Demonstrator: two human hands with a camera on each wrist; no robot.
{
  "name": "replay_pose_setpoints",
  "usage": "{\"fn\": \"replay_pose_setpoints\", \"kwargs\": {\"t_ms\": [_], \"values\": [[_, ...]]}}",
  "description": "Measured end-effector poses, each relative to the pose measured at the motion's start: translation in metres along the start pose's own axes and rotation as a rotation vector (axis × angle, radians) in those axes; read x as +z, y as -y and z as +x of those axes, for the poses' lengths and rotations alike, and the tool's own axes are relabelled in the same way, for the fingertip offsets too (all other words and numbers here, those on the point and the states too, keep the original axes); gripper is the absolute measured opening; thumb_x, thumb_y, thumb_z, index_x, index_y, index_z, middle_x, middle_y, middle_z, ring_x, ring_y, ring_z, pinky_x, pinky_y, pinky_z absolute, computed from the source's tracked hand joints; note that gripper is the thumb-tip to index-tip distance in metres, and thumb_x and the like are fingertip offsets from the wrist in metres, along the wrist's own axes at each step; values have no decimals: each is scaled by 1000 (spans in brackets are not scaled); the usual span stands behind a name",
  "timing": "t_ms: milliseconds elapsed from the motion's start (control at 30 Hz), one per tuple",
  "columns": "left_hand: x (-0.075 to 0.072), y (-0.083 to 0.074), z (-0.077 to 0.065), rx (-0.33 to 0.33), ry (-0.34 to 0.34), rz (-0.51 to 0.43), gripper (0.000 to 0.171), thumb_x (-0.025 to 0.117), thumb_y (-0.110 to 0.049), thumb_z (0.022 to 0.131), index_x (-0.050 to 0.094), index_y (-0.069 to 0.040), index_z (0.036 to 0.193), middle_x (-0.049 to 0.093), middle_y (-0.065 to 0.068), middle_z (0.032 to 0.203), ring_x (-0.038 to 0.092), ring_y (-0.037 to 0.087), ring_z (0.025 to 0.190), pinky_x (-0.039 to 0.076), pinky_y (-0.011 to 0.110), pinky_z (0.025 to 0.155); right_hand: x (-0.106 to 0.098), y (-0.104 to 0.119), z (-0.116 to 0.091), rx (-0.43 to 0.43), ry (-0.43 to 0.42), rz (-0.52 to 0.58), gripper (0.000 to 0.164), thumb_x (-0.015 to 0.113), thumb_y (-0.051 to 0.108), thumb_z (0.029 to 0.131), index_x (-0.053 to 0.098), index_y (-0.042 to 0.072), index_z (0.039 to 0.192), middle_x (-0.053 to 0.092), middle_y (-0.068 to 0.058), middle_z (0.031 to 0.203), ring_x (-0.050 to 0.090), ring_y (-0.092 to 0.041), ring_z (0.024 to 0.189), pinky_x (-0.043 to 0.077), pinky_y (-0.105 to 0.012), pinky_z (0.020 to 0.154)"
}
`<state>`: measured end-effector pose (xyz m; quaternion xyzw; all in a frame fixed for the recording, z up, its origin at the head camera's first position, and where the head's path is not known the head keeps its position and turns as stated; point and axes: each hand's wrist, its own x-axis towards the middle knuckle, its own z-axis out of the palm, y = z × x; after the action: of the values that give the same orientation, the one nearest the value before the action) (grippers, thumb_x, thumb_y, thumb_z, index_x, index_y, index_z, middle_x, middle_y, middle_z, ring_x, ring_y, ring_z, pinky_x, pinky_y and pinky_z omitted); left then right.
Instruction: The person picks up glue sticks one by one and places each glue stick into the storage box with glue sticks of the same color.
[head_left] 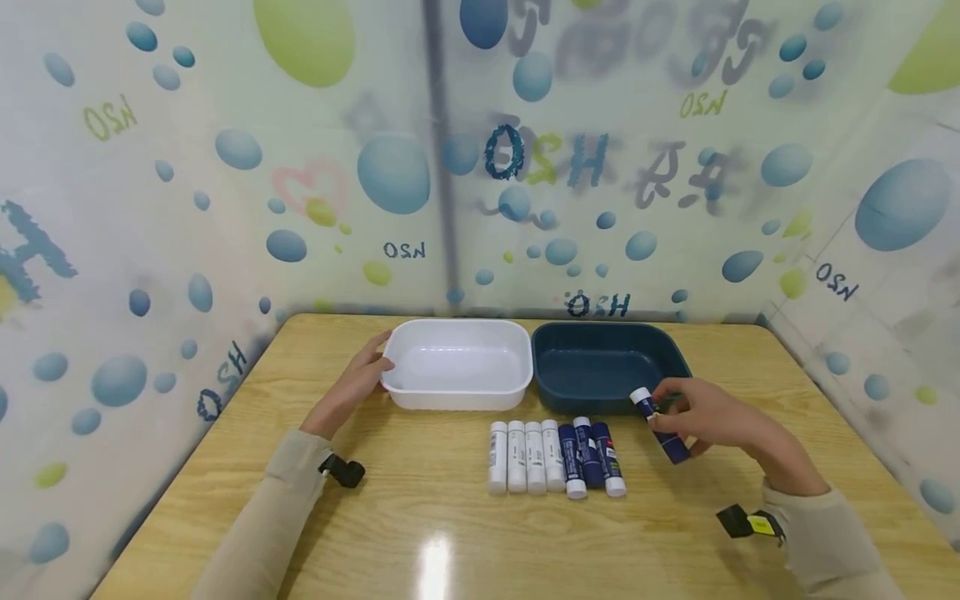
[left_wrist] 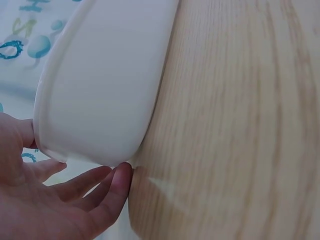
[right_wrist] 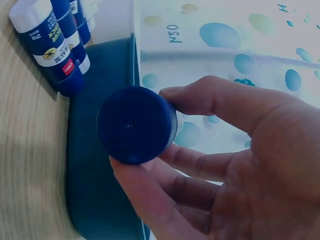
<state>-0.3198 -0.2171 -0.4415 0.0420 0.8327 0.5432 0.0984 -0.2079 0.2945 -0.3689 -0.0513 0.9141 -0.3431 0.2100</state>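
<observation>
My right hand point(head_left: 712, 414) pinches a navy glue stick point(head_left: 671, 446) between thumb and fingers, at the front right corner of the dark teal basin point(head_left: 585, 396). The stick is tilted, its white end up and to the left; in the right wrist view its round navy end point(right_wrist: 132, 125) faces the camera. My left hand point(head_left: 360, 379) holds the left end of the white basin point(head_left: 457, 400), thumb at the rim and fingertips point(left_wrist: 120, 175) against the outer wall. In front of the basins lie several white glue sticks point(head_left: 526, 457) and three navy ones point(head_left: 589, 454), side by side in a row.
Both basins stand side by side at the back of the wooden table point(head_left: 405, 508), and their insides show no contents. Behind the table hangs a curtain point(head_left: 465, 208) printed with blue and green drops, which also runs along both sides.
</observation>
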Motion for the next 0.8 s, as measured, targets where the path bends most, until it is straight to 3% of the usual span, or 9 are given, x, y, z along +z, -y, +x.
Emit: {"fn": "replay_pose_setpoints", "kwargs": {"t_ms": [200, 633, 800], "values": [[-1, 0, 0, -27, 3, 2, 68, 40, -18, 105, 12, -17, 168, 38, 32, 158, 53, 40, 133, 51, 36, 98, -6, 0, 1, -38, -5, 29, 56, 70, 28, 98, 48, -7, 136, 68, -8, 91, 62, -20, 75, 62, -39, 65], [-2, 1, 0, -14, 3, -10, 69, 43, -17, 105, 14, -16, 167, 40, 33, 157, 57, 39, 129, 53, 31, 92, -27, 18, 11, -25, -33, 3, 65, 66, 31, 100, 40, -10, 144, 68, -17, 107, 64, -22, 87, 63, -40, 71], [-1, 2, 1, -9, 0, -9, 68, 43, -17, 104, 16, -16, 167, 41, 33, 156, 58, 36, 127, 53, 28, 90, -37, 25, 18, -23, -41, 2, 64, 65, 30, 101, 38, -11, 143, 65, -15, 101, 62, -23, 83, 63, -39, 70]]}}
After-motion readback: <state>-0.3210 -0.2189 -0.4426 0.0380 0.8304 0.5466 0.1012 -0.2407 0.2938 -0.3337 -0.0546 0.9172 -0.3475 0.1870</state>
